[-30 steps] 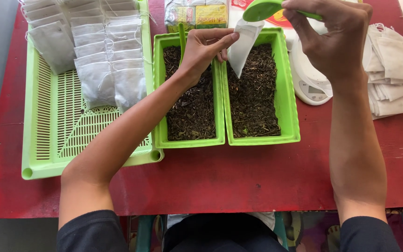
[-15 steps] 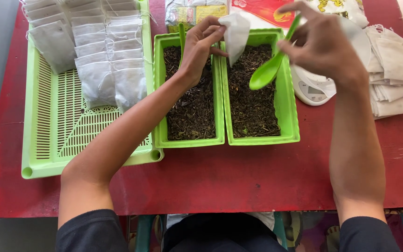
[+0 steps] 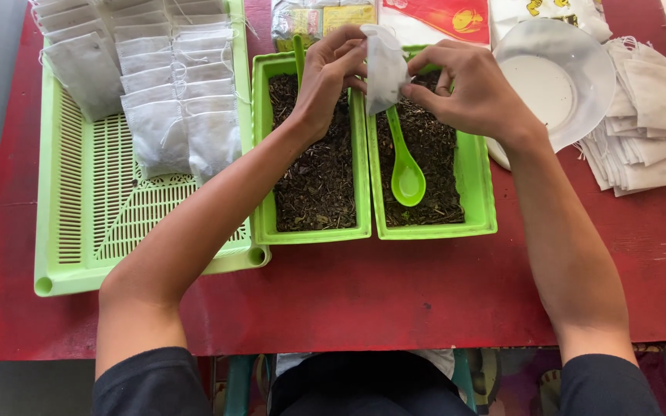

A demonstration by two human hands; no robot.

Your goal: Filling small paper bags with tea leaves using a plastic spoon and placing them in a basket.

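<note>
Head camera: we pinch a small white bag in both hands, left hand and right hand, above the tea trays, so spills land inside. Our green spoon rests in the right tray on the red counter.

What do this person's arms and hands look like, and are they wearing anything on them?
Both arms are bare from short dark sleeves down. The left hand and right hand wear no gloves; no rings, watch or bracelets show. The dark short-sleeved top is plain, without visible markings.
</note>
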